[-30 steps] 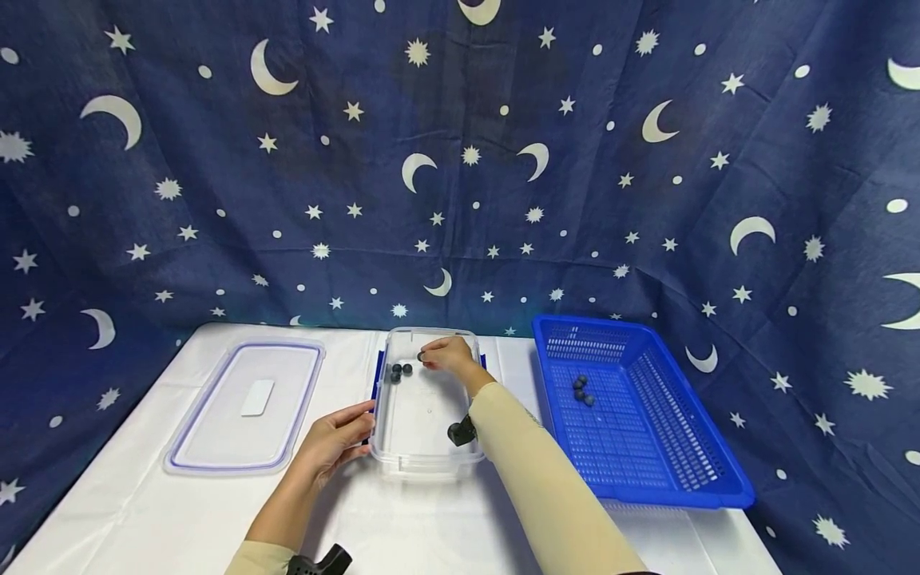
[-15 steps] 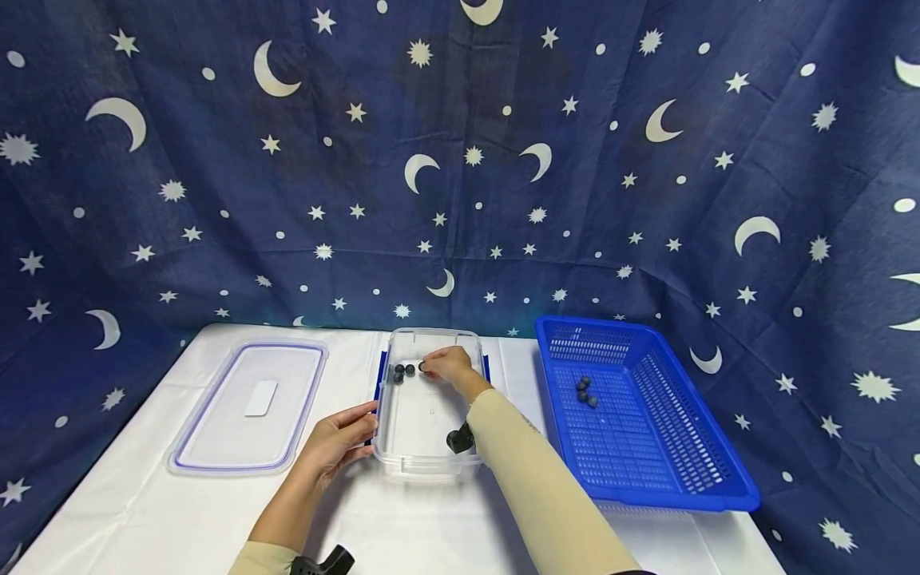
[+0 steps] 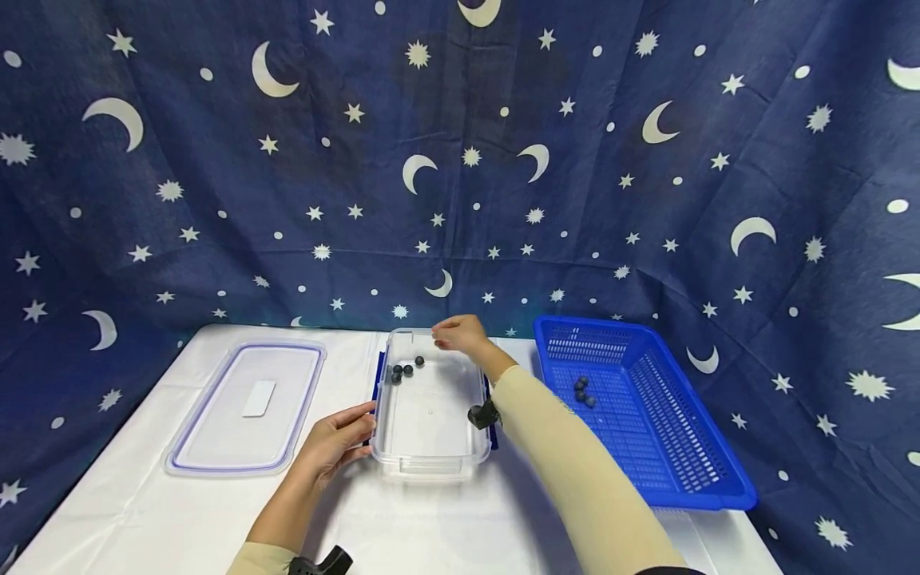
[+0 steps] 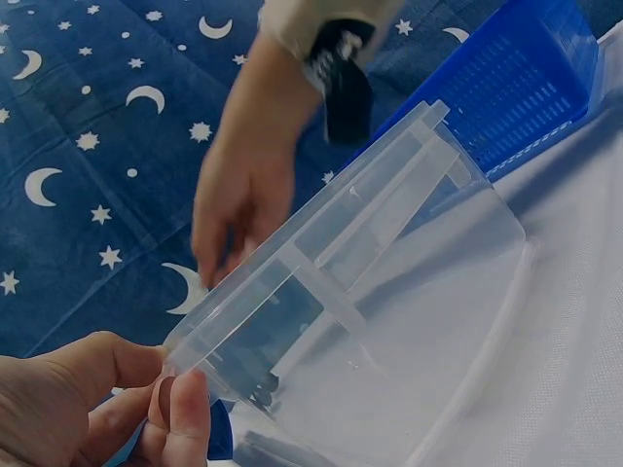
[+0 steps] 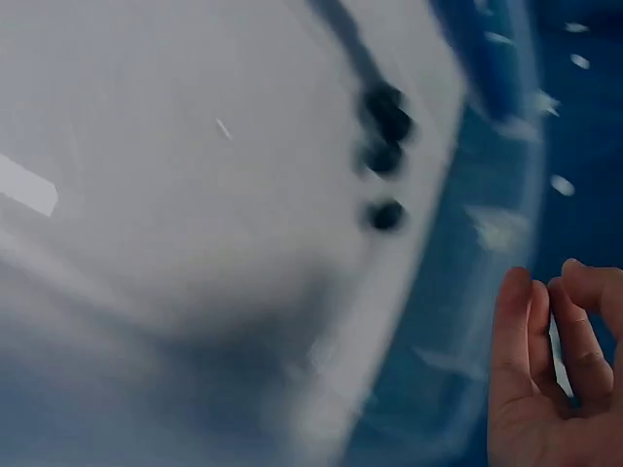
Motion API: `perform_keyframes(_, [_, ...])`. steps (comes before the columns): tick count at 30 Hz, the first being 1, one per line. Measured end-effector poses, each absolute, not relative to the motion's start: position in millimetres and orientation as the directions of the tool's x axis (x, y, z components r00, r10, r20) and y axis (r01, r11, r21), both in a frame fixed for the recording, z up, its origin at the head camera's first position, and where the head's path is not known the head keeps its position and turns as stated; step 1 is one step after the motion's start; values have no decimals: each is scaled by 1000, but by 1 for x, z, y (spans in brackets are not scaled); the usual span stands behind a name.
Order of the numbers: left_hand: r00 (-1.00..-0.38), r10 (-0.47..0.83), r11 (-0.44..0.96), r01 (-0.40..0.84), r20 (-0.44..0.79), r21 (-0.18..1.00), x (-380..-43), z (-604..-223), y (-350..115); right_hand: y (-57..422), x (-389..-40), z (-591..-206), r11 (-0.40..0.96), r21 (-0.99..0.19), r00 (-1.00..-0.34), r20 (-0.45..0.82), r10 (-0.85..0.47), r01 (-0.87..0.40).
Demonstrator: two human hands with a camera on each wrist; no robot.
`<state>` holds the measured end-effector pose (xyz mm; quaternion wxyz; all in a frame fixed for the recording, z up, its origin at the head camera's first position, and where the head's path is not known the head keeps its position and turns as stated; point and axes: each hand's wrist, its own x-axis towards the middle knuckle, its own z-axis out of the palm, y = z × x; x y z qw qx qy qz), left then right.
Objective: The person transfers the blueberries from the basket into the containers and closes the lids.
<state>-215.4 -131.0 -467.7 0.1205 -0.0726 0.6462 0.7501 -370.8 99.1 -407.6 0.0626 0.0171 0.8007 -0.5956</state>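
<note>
A clear plastic food container [image 3: 431, 435] with blue side clips stands in the middle of the table. Several blueberries [image 3: 408, 370] lie on its floor toward the back left. My left hand [image 3: 332, 438] grips the container's left wall, thumb and fingers on either side of the rim in the left wrist view. Over the back right of the container hovers my right hand [image 3: 461, 334]. Its fingers [image 5: 513, 331] are loosely bent in the right wrist view, and nothing shows between them. The berries look blurred there.
On the right stands a blue plastic basket [image 3: 647, 431] holding several more blueberries [image 3: 584, 393]. The container's lid [image 3: 244, 407], clear with a purple seal, lies flat at the left. A dark blue curtain [image 3: 460, 200] with moons and stars hangs behind the white-covered table [image 3: 402, 527].
My right hand has let go of a blueberry, which lies near the others in the container. The hand has risen and moved back and right. My left hand has stayed put.
</note>
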Motion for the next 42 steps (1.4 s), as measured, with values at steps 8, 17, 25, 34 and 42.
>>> perform_keyframes(8, [-961, 86, -129, -274, -264, 953, -214, -469, -132, 189, -376, -351, 477, -875, -993, 116, 39, -83])
perform_keyframes(17, [-962, 83, -124, -270, -261, 955, -214, -467, -130, 309, -357, -349, 600, -800, -955, 194, 224, -22])
perform_keyframes(25, [-961, 77, -119, -273, -266, 955, -214, -466, -130, 370, -332, -402, 506, -854, -943, 59, 327, 121])
perform_keyframes(34, [-961, 95, -126, -271, -260, 954, -214, -466, -130, 378, -314, -443, 416, -882, -938, -75, 337, 220])
perform_keyframes(42, [-961, 94, -130, -271, -260, 954, -214, -466, -131, 382, -314, -464, 387, -898, -966, -129, 226, 210])
